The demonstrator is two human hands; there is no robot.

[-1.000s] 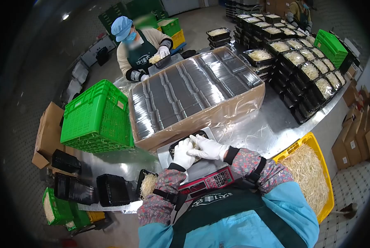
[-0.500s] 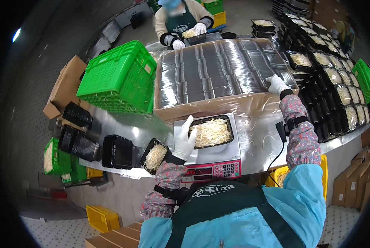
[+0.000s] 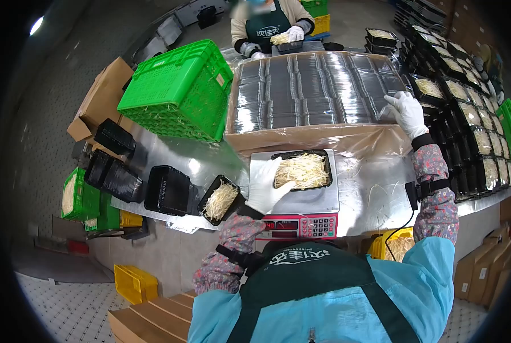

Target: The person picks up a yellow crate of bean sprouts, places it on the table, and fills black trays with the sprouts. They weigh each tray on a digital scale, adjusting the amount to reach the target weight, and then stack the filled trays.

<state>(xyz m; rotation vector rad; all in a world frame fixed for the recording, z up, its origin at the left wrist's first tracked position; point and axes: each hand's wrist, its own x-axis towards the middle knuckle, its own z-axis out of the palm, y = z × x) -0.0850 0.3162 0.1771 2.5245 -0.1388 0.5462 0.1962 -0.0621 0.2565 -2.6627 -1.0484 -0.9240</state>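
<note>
My left hand [image 3: 267, 188], white-gloved, rests at the left edge of a black tray of bean sprouts [image 3: 302, 171], thumb and fingers spread apart. That tray sits on a scale [image 3: 292, 212] with a red keypad panel. My right hand [image 3: 408, 113], also gloved, is at the right end of a large carton [image 3: 301, 136] packed with clear plastic lids [image 3: 312, 86]. Its fingers are bent against the edge of the last row, pinching at a lid; the fingertips are partly hidden. Left of the scale, a second sprout-filled tray [image 3: 220, 200] lies tilted beside my left wrist.
Empty black trays [image 3: 169, 190] stand in nested stacks at the left. Behind them is a green crate [image 3: 175, 91]. Filled packs [image 3: 478, 123] are piled at the right. Across the carton a co-worker [image 3: 269, 28] handles another tray. A yellow crate [image 3: 393, 244] holds sprouts below the table edge.
My right hand has turned at the lids' right end, fingers now bent over the edge. My left hand has its thumb spread lower along the tray. The whole view has shifted slightly.
</note>
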